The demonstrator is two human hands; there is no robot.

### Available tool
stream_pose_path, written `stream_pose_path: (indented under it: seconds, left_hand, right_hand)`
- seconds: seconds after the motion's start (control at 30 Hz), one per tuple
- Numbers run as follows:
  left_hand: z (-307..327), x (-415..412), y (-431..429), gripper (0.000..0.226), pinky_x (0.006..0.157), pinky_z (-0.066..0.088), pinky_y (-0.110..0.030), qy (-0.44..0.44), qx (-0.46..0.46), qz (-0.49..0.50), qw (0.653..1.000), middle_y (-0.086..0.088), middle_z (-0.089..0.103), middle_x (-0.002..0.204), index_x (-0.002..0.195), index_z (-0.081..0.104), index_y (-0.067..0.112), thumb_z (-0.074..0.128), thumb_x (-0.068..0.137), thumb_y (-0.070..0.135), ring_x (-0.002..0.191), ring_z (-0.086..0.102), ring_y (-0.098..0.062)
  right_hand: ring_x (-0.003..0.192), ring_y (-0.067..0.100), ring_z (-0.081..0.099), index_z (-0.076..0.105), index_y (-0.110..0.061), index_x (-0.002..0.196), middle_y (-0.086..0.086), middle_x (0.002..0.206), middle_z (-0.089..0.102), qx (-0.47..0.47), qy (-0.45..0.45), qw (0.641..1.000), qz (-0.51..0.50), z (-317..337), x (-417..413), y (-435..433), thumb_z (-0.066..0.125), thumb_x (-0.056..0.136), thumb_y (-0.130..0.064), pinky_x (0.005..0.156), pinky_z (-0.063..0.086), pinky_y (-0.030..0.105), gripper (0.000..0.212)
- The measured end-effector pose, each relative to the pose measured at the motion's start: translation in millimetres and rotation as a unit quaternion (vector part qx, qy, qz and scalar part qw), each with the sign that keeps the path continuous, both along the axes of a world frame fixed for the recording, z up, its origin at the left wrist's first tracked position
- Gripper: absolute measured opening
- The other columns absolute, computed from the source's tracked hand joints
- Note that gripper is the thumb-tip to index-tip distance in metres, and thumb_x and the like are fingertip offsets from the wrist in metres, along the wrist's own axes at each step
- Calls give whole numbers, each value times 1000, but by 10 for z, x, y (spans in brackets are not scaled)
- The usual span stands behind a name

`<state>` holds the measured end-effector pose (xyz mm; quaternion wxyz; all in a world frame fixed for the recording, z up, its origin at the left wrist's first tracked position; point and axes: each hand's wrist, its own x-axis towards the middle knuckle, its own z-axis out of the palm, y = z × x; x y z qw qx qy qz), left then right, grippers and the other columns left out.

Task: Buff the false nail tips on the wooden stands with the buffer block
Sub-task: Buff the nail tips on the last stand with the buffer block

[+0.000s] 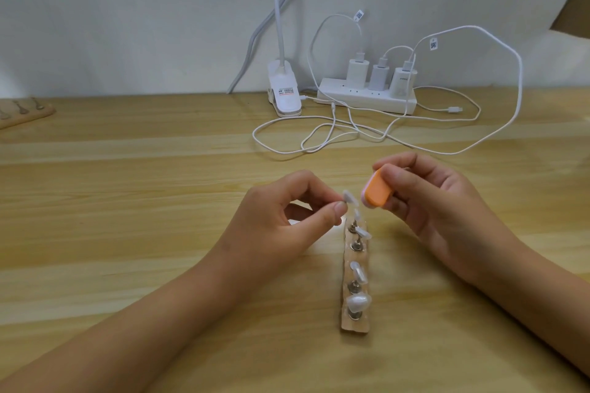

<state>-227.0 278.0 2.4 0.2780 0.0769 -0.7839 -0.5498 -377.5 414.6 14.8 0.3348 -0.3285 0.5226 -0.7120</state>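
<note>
A: The left hand [281, 217] pinches the end nail tip [350, 198]; the right hand [424, 201] grips the buffer block [378, 193] just beside it.
B: Risk?
A: Hard strokes could pop that tip off, or topple the wooden stand [355, 281] between the wrists.

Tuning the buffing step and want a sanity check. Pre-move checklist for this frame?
1. Grip: right hand on buffer block: ok.
2. Hold: left hand pinches far nail tip: ok.
3. Contact: block touching that tip: cannot tell, they look very close.
4. Seating: pinched tip on its peg: cannot tell.
5. Base: wooden stand flat on table: ok.
6. Clearance: cables lie apart from stand: ok.
</note>
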Motion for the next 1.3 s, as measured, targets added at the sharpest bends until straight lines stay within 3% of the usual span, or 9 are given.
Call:
stream_pose_path:
  seconds: [0.07, 0.2, 0.33, 0.43, 0.63, 0.73, 0.83, 1.17, 1.3]
  left_hand:
    - [-5, -1, 0, 6, 68, 51, -15, -2, -3, 4, 1000, 7, 71, 79, 81, 68, 29, 71, 82, 24, 73, 69, -6]
    - [-7, -2, -4, 10, 66, 50, -15, 0, -13, 6, 1000, 3, 71, 81, 79, 67, 25, 72, 83, 18, 73, 68, -9]
    - [-4, -4, -11, 15, 63, 45, -10, -2, -26, 14, 1000, 7, 69, 77, 78, 66, 25, 72, 85, 14, 68, 64, -4]
    - [-1, -14, -1, 17, 63, 45, -10, -2, -40, 15, 999, 4, 69, 79, 78, 64, 24, 71, 86, 11, 70, 64, -4]
    - [-20, -27, -6, 9, 70, 56, -28, -23, -21, 7, 999, 1, 73, 83, 80, 64, 21, 70, 85, 16, 77, 69, -9]
    - [-15, -20, 0, 15, 69, 55, -24, -21, -29, 0, 999, 6, 73, 83, 80, 64, 22, 69, 88, 10, 76, 69, -6]
    - [-12, -21, -10, 9, 68, 52, -18, -24, -26, 3, 999, 5, 71, 78, 82, 65, 16, 69, 88, 12, 74, 68, -3]
    - [-12, -17, -15, 8, 70, 55, -23, -22, -13, 11, 1000, 7, 70, 75, 82, 64, 15, 70, 87, 17, 74, 67, -4]
    - [-9, -15, -9, 8, 69, 52, -19, -19, -12, 8, 1000, 7, 70, 75, 81, 64, 16, 70, 86, 20, 74, 68, -4]
  right_hand:
    - [73, 20, 62, 74, -18, 84, 8, 76, 70, -10, -7, 1000, 4, -5, -16, 5, 76, 75, -26, 69, 55, 19, 12]
    - [77, 24, 65, 76, -22, 89, 10, 82, 71, 6, 59, 997, 51, -51, 62, 12, 87, 65, -48, 75, 55, 27, 38]
    - [75, 20, 68, 70, -11, 91, 8, 79, 73, 5, 88, 996, -12, -49, 40, 9, 77, 71, -36, 73, 56, 26, 33]
    - [71, 15, 68, 72, -15, 87, 7, 78, 73, -2, 116, 993, -4, -55, 99, 19, 80, 73, -26, 70, 55, 22, 20]
    - [72, 10, 68, 66, -10, 91, 4, 76, 73, -15, 157, 987, -45, -43, 116, 27, 72, 71, -27, 71, 54, 19, 27]
    - [76, 14, 71, 66, -10, 90, 8, 79, 74, -16, 161, 987, -22, -60, 165, 30, 72, 72, -24, 73, 56, 20, 24]
    - [71, 8, 66, 65, -10, 91, 2, 76, 73, -22, 154, 986, -51, -53, 116, 15, 71, 71, -26, 71, 53, 18, 26]
    - [70, 5, 65, 65, -9, 91, -1, 76, 72, -27, 147, 988, -46, -61, 106, 4, 71, 71, -26, 70, 52, 16, 26]
    - [71, 7, 65, 66, -9, 92, 2, 76, 72, -31, 146, 988, -39, -80, 109, -1, 72, 73, -25, 70, 52, 16, 26]
